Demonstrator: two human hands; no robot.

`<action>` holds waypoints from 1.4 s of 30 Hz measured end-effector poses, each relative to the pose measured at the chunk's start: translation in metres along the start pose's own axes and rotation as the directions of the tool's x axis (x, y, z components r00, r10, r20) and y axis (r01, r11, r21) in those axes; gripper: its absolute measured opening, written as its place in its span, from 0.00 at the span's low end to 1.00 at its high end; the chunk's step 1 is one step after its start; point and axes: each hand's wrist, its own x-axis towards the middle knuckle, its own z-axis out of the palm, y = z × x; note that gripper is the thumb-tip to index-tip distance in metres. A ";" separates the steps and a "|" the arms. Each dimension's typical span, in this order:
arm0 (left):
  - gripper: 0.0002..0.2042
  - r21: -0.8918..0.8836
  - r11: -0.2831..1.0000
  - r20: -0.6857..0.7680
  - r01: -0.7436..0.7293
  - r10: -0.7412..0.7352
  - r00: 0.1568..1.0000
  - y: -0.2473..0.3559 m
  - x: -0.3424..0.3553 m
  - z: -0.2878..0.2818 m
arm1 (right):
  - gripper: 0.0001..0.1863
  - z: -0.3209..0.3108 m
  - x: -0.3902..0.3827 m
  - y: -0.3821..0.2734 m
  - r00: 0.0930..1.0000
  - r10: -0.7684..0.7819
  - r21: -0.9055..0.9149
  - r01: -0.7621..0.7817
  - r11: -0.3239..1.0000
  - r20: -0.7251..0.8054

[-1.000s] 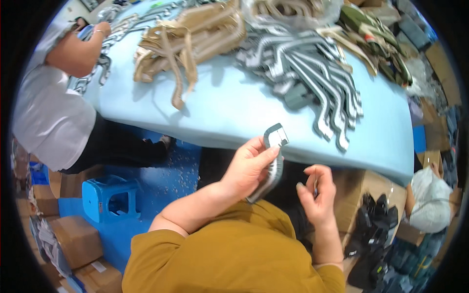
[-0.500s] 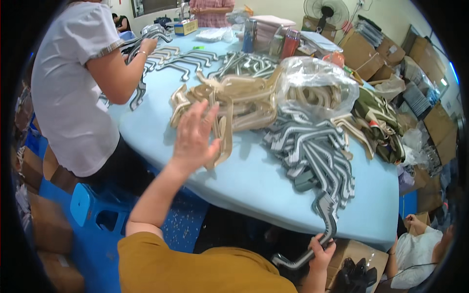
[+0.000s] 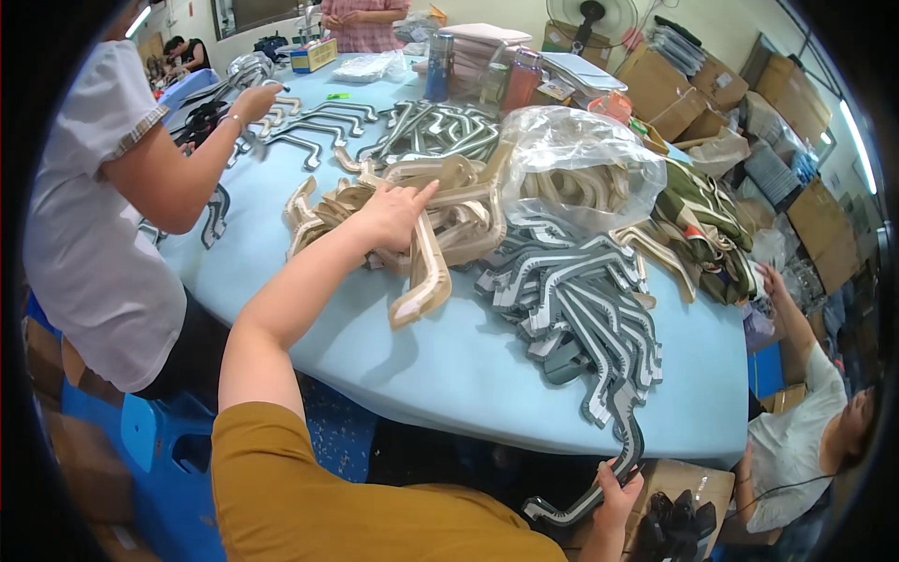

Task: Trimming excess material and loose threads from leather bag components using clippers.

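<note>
My left hand (image 3: 393, 211) reaches into a pile of beige curved strips (image 3: 478, 234); its fingers are bent onto one strip (image 3: 426, 281) that hangs toward me, with the thumb mostly hidden. Down at the table's near edge, my right hand (image 3: 616, 492) grips a long dark grey, bent strip with a pale inner band (image 3: 627, 431); a small thin item by its fingers is too small to make out. Just beyond it lies a heap of similar grey strips (image 3: 571, 300).
A co-worker in white (image 3: 122, 234) handles strips at left; another (image 3: 796, 431) sits low at right. The blue table (image 3: 393, 365) also holds a clear bag (image 3: 581, 140), green fabric (image 3: 707, 225) and bottles (image 3: 520, 80). A stool (image 3: 159, 440) stands left, cartons (image 3: 655, 89) behind.
The view tilted up the table. The grey strip passed from my left hand to my right. My left hand moved onto the beige pile and its fingers bent onto a strip.
</note>
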 end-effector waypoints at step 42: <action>0.05 -0.631 0.775 -0.483 -0.032 -0.360 0.798 0.156 0.120 -0.306 | 0.05 -0.063 0.046 0.029 0.983 0.135 0.353 -0.084 0.932 -0.123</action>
